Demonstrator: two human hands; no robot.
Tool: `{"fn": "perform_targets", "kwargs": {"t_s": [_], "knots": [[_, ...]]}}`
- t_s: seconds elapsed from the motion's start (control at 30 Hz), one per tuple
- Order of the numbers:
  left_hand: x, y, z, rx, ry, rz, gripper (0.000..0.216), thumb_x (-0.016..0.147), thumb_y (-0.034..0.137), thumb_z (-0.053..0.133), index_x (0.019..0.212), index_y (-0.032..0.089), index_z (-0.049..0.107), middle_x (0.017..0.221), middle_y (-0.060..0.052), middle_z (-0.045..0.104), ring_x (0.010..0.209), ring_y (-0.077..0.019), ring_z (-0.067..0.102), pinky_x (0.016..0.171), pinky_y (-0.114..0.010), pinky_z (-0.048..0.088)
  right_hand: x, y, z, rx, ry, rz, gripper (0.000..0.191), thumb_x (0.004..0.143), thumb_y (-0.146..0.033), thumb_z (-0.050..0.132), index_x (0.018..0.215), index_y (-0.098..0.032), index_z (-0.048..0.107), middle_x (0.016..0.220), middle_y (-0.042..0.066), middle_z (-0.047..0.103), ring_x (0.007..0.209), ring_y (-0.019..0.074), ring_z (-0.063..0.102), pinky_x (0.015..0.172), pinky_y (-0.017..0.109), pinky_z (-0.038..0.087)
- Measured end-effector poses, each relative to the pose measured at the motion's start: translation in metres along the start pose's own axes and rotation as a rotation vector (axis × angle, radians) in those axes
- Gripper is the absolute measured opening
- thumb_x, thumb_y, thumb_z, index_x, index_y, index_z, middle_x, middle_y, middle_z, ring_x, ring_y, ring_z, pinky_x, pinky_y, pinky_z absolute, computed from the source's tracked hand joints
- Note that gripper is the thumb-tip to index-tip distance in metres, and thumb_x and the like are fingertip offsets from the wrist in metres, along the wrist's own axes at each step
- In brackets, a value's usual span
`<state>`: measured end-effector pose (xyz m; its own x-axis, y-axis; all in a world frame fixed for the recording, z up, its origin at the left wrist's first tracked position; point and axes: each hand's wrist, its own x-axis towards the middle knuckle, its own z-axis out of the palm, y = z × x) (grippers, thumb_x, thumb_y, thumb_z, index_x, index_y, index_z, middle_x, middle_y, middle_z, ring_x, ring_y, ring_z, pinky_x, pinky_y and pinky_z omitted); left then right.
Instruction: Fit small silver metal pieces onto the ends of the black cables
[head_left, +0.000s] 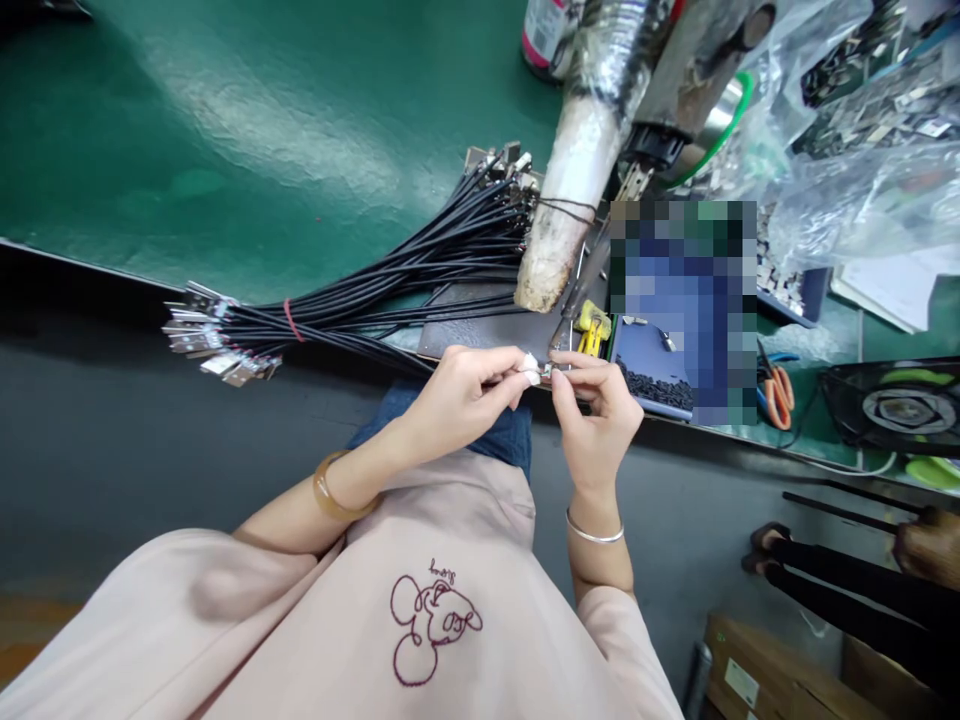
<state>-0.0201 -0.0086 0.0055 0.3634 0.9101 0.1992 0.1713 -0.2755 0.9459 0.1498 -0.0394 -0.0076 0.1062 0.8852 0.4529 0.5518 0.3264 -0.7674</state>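
Observation:
My left hand (476, 392) and my right hand (598, 402) meet at the bench's front edge, both with thumb and fingers pinched. Between their fingertips is a small metal connector (547, 372), partly hidden by the fingers. White wrapping (531, 369) covers a fingertip of the left hand. Just behind the hands lies a yellow-handled tool (593, 328). A bundle of black cables (360, 285) with metal connectors at both ends, tied by a red band (291, 320), lies to the left. A blue tray (637, 350) with small black pieces stands right of the hands.
A plastic-wrapped tube (574, 150) and a worn metal tool (694, 75) hang over the bench behind my hands. Orange-handled scissors (780, 395), a black fan (900, 410) and plastic bags (847, 210) of metal parts are on the right. Another person's legs (847, 590) show at lower right.

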Motion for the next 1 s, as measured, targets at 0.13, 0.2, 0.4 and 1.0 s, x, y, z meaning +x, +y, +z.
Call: {"fn": "perform_targets", "kwargs": {"t_s": [0.13,0.2,0.4,1.0], "knots": [[0.001,0.001,-0.005,-0.15,-0.076,-0.139,0.031,0.094,0.02,0.054,0.064,0.014,0.058,0.058,0.002,0.057,0.054,-0.0082,0.049,0.055,-0.02,0.039,-0.006,-0.003,-0.013,-0.027,0.105,-0.044,0.009,0.096,-0.019,0.061,0.103,-0.024,0.062,0.085,-0.002,0.073,0.058,0.0092,0.067,0.053,0.02,0.052],[0.0,0.001,-0.006,-0.165,-0.086,-0.136,0.032,0.094,0.02,0.054,0.063,0.014,0.057,0.058,0.002,0.055,0.053,-0.0075,0.047,0.055,-0.02,0.037,-0.005,-0.006,-0.018,-0.167,0.031,-0.155,0.015,0.094,-0.02,0.066,0.107,-0.025,0.065,0.07,-0.005,0.067,0.05,0.0077,0.059,0.051,0.02,0.047],[-0.005,-0.004,-0.008,-0.068,-0.141,-0.025,0.023,0.093,0.018,0.057,0.072,0.013,0.066,0.053,0.005,0.052,0.049,-0.0064,0.039,0.051,-0.021,0.031,0.002,-0.013,-0.017,-0.323,-0.256,-0.235,0.007,0.096,-0.021,0.061,0.091,-0.02,0.066,0.061,-0.006,0.06,0.046,0.0055,0.05,0.052,0.02,0.04],[0.009,0.004,-0.025,-0.39,-0.436,-0.112,0.016,0.083,0.023,0.068,0.074,0.011,0.076,0.06,-0.001,0.059,0.052,-0.0071,0.043,0.048,-0.02,0.031,0.079,0.055,-0.081,-0.494,-0.494,0.307,0.017,0.079,-0.034,0.068,0.079,-0.018,0.07,0.075,0.001,0.068,0.05,0.0086,0.042,0.056,0.026,0.035]]}}
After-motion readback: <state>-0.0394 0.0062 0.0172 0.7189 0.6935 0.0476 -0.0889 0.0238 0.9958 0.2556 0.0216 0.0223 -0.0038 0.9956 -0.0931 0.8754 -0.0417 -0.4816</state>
